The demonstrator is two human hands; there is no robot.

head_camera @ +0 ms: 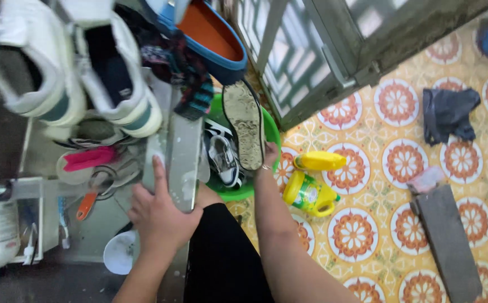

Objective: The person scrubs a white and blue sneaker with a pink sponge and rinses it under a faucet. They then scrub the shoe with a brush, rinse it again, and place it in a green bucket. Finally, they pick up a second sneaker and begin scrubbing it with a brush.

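My left hand rests flat on a grey metal shelf edge, fingers spread, holding nothing. My right hand grips the heel of a dirty-soled shoe, sole turned up, over a green basin. A black and white sneaker lies inside the basin. A pair of white shoes stands on the shelf above my left hand, with dark patterned socks beside them.
A yellow detergent jug lies on the patterned tile floor by the basin. A blue tub with orange inside, a metal gate, a dark cloth and a grey board are around. Brushes lie on a lower shelf.
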